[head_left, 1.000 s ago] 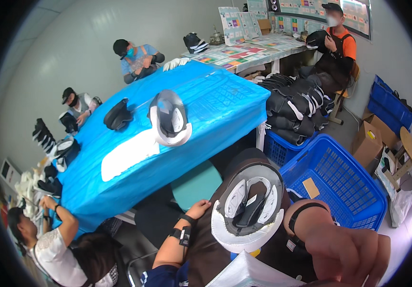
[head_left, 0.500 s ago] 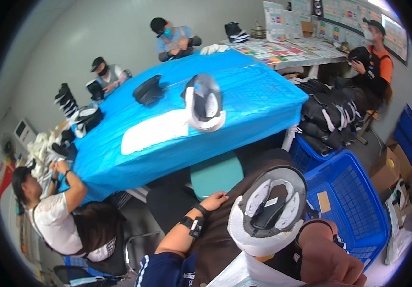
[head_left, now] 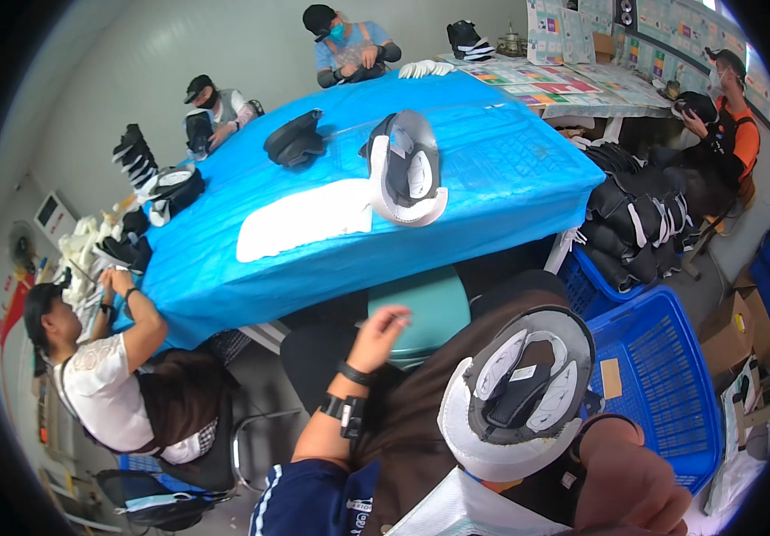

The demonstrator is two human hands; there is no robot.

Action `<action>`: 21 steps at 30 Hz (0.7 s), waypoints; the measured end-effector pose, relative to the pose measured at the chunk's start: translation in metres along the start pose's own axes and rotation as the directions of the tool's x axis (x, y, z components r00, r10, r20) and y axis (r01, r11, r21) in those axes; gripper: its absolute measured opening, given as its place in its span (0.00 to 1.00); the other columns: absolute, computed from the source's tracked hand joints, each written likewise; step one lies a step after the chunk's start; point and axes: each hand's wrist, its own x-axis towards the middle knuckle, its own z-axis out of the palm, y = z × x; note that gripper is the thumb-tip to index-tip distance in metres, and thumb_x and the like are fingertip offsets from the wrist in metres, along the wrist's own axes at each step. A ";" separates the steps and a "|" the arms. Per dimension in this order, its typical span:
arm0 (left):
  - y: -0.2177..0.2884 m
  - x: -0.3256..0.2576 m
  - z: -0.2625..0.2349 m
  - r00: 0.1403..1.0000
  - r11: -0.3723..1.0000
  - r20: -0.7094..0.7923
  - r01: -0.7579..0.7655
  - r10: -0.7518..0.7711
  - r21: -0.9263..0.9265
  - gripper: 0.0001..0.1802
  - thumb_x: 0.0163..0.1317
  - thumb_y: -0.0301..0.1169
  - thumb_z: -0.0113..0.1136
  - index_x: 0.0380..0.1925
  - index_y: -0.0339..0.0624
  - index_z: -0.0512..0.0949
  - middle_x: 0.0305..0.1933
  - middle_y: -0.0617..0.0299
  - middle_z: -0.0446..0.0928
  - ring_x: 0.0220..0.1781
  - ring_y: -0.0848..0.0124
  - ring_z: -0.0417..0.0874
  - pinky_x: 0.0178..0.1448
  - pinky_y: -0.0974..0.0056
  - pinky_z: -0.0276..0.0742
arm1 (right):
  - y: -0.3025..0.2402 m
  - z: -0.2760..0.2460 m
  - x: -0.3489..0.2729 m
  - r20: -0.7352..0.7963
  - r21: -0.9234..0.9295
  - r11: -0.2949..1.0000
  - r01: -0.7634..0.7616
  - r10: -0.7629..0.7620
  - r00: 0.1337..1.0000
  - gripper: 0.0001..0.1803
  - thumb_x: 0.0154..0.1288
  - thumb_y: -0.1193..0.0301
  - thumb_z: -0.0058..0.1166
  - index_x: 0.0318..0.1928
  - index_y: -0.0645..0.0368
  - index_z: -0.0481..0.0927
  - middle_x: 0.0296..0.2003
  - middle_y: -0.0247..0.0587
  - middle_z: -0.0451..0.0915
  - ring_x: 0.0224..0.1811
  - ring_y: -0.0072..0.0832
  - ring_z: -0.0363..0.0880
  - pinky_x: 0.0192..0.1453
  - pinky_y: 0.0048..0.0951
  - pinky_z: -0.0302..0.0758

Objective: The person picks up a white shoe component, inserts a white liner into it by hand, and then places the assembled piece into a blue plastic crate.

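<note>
Over my brown apron sits a grey-and-white padded liner [head_left: 521, 393], shaped like the inside of a helmet, with its hollow side up and a black pad within. Below it, a white sheet-like piece [head_left: 461, 509] runs off the lower edge. My left hand [head_left: 382, 336] is raised above the apron near a green stool [head_left: 420, 308], its fingers apart and holding nothing. To the right of the liner, my right hand [head_left: 626, 482] is closed, and what its fingers hold is hidden.
Ahead stands a blue-covered table [head_left: 492, 179] with a similar liner [head_left: 412, 170], a white sheet [head_left: 304, 219] and a black pad [head_left: 295, 140]. At my right are a blue crate [head_left: 666, 384] and a black liner pile [head_left: 635, 219]. A co-worker [head_left: 90, 375] sits at left; others work beyond.
My left hand has lifted off the apron, moving slightly left and up. The view has shifted, so the table and liner sit a little to the right.
</note>
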 end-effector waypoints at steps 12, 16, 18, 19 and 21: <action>0.091 0.108 -0.086 0.773 0.405 -0.009 -0.322 0.635 0.856 0.14 0.50 0.28 0.54 0.38 0.34 0.72 0.42 0.47 0.74 0.45 0.52 0.73 0.51 0.58 0.68 | -0.020 -0.043 -0.022 -0.015 -0.627 0.675 -0.388 0.488 0.873 0.02 0.55 0.67 0.47 0.30 0.48 0.72 0.28 0.36 0.66 0.26 0.29 0.64 0.28 0.28 0.64; 0.053 0.161 -0.097 0.881 0.195 -0.103 0.012 0.462 0.981 0.26 0.52 0.46 0.54 0.41 0.33 0.73 0.42 0.45 0.75 0.44 0.53 0.75 0.49 0.57 0.70 | -0.024 -0.057 -0.015 0.258 -0.638 0.662 -0.393 0.665 0.701 0.11 0.44 0.78 0.54 0.33 0.53 0.77 0.38 0.40 0.74 0.36 0.34 0.72 0.38 0.33 0.71; 0.058 0.166 -0.097 0.939 0.135 -0.156 0.119 0.306 0.984 0.36 0.48 0.56 0.55 0.47 0.36 0.69 0.41 0.47 0.76 0.42 0.55 0.77 0.45 0.56 0.72 | -0.017 -0.057 -0.016 0.310 -0.643 0.676 -0.359 0.659 0.685 0.16 0.39 0.77 0.52 0.34 0.55 0.79 0.37 0.39 0.75 0.35 0.32 0.72 0.38 0.31 0.71; 0.068 0.164 -0.091 0.960 0.115 -0.225 0.208 0.168 0.971 0.39 0.46 0.56 0.57 0.51 0.39 0.66 0.41 0.48 0.76 0.42 0.55 0.77 0.44 0.56 0.73 | -0.012 -0.058 -0.018 0.330 -0.634 0.688 -0.353 0.653 0.681 0.17 0.38 0.77 0.52 0.35 0.56 0.79 0.37 0.40 0.75 0.34 0.32 0.72 0.37 0.31 0.71; 0.061 0.173 -0.091 0.958 0.066 -0.230 0.222 0.170 0.973 0.38 0.43 0.52 0.62 0.52 0.44 0.65 0.41 0.50 0.76 0.42 0.54 0.77 0.44 0.57 0.73 | -0.013 -0.061 -0.024 0.338 -0.644 0.688 -0.336 0.649 0.682 0.18 0.38 0.78 0.51 0.36 0.58 0.79 0.36 0.40 0.75 0.32 0.33 0.72 0.35 0.30 0.71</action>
